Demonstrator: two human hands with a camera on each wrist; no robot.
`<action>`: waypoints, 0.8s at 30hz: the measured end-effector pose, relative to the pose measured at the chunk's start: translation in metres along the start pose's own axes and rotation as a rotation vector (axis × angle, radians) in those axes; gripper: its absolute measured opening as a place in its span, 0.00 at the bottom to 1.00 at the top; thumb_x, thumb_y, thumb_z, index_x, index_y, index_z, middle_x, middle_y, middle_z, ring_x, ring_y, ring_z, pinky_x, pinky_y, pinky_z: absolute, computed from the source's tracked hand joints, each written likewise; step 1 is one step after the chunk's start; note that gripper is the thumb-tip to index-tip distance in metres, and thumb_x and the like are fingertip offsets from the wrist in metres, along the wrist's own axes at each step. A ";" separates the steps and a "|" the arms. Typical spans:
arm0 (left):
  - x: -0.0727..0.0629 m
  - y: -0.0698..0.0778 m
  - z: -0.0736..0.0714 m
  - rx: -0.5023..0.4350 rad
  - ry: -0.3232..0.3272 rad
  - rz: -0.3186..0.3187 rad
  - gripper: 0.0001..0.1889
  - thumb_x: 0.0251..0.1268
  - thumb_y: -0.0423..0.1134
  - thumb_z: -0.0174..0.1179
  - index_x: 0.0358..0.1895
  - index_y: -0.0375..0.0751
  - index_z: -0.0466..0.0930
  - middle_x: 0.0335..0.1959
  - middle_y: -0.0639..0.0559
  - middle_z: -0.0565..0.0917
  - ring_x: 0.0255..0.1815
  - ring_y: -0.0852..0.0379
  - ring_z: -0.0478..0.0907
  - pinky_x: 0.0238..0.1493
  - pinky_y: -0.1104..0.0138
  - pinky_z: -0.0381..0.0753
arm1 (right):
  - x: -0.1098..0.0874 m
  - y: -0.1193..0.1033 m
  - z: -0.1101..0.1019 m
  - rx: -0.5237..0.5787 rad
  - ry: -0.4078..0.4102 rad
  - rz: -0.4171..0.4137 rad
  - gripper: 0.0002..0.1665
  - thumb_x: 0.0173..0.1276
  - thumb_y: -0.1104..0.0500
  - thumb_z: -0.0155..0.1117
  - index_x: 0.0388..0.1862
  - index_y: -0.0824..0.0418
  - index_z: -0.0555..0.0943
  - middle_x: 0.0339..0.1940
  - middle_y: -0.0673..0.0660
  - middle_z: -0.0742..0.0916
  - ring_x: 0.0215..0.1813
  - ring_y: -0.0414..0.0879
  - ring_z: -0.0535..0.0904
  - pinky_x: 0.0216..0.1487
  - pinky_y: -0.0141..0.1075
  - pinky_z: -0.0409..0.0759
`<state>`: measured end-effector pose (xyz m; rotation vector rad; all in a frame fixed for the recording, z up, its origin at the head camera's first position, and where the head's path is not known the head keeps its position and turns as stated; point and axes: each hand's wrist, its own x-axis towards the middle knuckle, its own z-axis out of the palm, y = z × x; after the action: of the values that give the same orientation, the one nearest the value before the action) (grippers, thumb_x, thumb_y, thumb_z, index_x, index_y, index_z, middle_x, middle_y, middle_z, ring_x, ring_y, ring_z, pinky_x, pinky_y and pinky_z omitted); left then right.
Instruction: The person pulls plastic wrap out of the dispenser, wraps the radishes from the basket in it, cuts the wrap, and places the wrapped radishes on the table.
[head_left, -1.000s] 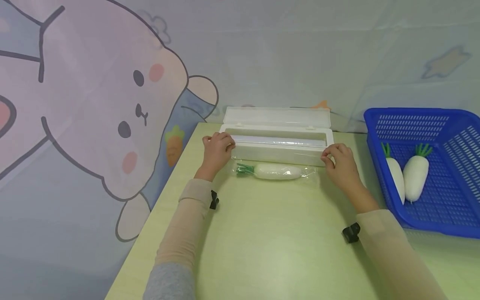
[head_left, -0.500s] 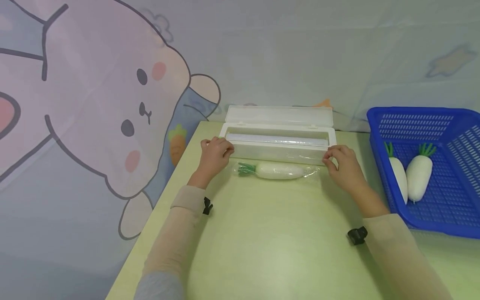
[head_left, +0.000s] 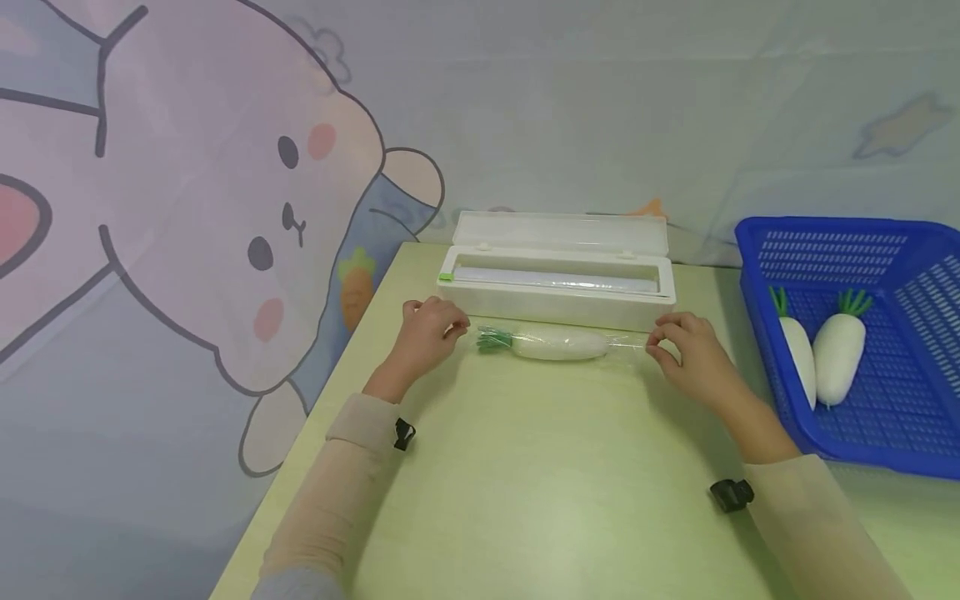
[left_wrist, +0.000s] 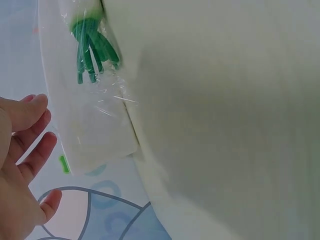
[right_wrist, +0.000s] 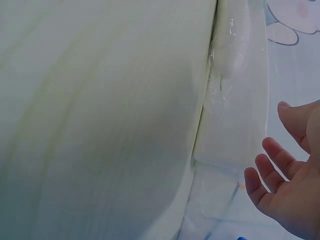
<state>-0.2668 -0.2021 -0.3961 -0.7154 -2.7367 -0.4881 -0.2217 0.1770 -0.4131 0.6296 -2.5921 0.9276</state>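
Looks like the left hand (head_left: 429, 333) and right hand (head_left: 696, 358) are each pinching clear film (head_left: 627, 342), white radish (head_left: 558, 342) lying between them. Radish is probably light and firm; film's flimsy, clingy, so I'd grab its outer corners.

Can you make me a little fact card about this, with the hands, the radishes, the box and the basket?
Left hand: by the leafy end of the wrapped radish, seems to pinch clear film
Right hand: by the other end, seems to pinch clear film
Wrapped radish: lies on the table, in front of the white box
White box: lid open, white roll inside
Blue basket: on the right, two radishes inside
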 end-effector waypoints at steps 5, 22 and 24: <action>-0.007 -0.001 0.005 0.013 -0.029 0.004 0.05 0.61 0.30 0.63 0.35 0.43 0.87 0.34 0.54 0.84 0.41 0.52 0.75 0.54 0.44 0.63 | -0.005 -0.002 -0.002 -0.014 -0.049 -0.003 0.04 0.62 0.70 0.65 0.31 0.64 0.79 0.49 0.72 0.78 0.52 0.71 0.69 0.52 0.61 0.67; -0.006 -0.005 0.015 0.029 -0.206 -0.057 0.09 0.63 0.30 0.62 0.36 0.48 0.89 0.35 0.54 0.86 0.40 0.51 0.75 0.54 0.43 0.61 | 0.001 0.004 0.005 -0.123 -0.317 0.113 0.03 0.63 0.62 0.68 0.32 0.61 0.86 0.42 0.66 0.79 0.47 0.64 0.70 0.48 0.55 0.69; -0.004 -0.006 0.017 0.037 -0.217 -0.063 0.09 0.63 0.30 0.61 0.36 0.48 0.89 0.36 0.54 0.86 0.40 0.51 0.75 0.53 0.43 0.61 | 0.005 0.005 0.008 -0.132 -0.351 0.134 0.03 0.63 0.62 0.67 0.33 0.61 0.86 0.40 0.64 0.79 0.46 0.62 0.71 0.46 0.53 0.70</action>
<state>-0.2692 -0.2026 -0.4141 -0.7128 -2.9696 -0.3926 -0.2295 0.1743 -0.4198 0.6370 -3.0103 0.7291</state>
